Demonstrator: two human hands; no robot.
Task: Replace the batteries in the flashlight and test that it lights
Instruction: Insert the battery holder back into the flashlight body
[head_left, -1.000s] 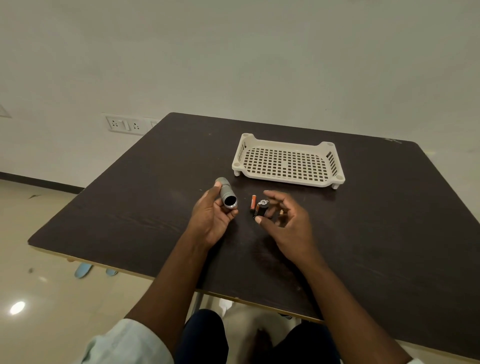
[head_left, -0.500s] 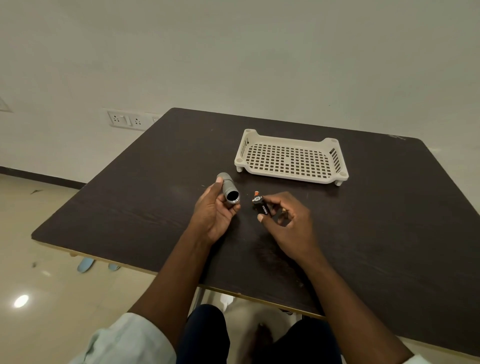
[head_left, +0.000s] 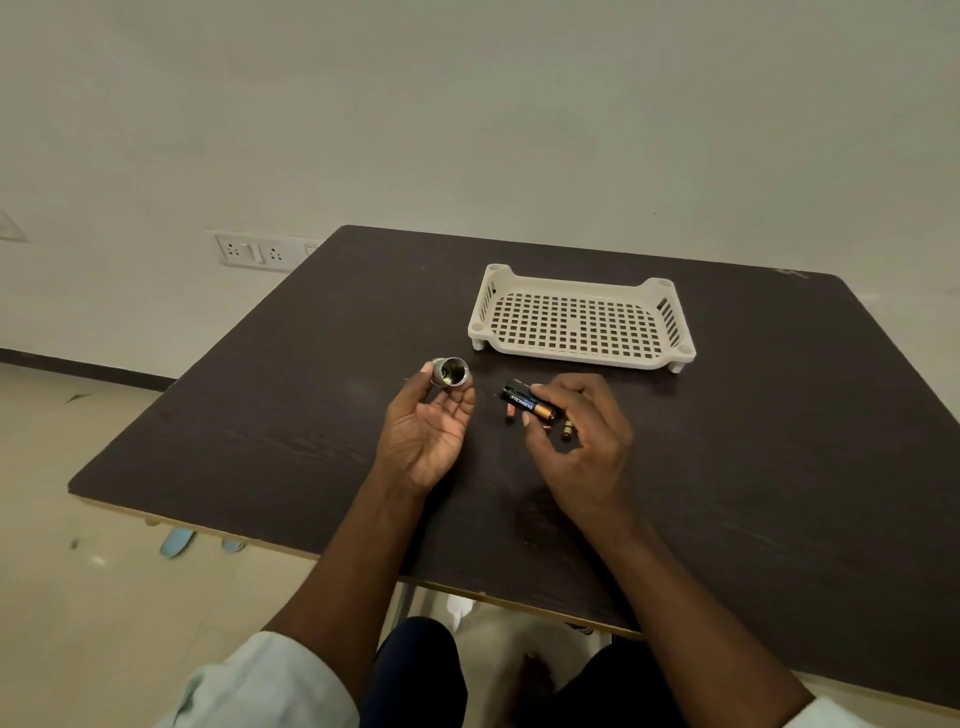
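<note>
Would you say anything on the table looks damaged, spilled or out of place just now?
Nothing stands out. The flashlight body is open in the left hand, a battery is in the right hand, loose batteries lie beneath, and the white tray sits level.

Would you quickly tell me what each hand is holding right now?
Left hand: holding the flashlight body.
Right hand: holding a battery.

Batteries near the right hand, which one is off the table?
The black and copper battery, pinched in the right hand; the other small batteries lie on the table.
</note>
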